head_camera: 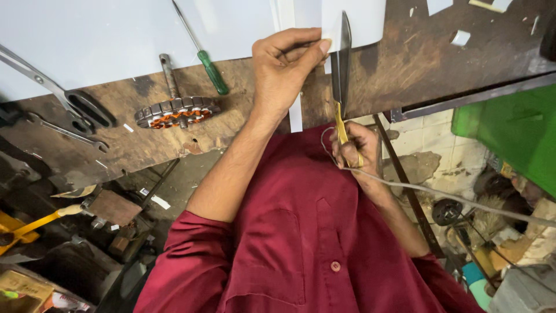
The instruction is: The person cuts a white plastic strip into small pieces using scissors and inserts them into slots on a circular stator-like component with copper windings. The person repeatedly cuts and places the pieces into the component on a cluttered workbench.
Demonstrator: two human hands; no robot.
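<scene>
Left hand (pixel 285 64) pinching the edge of a thin white paper sheet (pixel 353 20) between thumb and fingers; right hand (pixel 354 148) clenched round the yellow handles of long steel scissors (pixel 341 64), blades pointing away from the body, long axis running straight from the right hand up past the left thumb, tips at the sheet's edge. Sheet probably light, limp and easily torn, best gripped close beside the cut; scissors stiff and sharp, safest taken by the handles. Farther left of the left hand on the worn brown bench: 1 green-handled screwdriver (pixel 205 61), 1 copper-wound motor stator (pixel 176 111), 1 black-handled pair of shears (pixel 69 101).
</scene>
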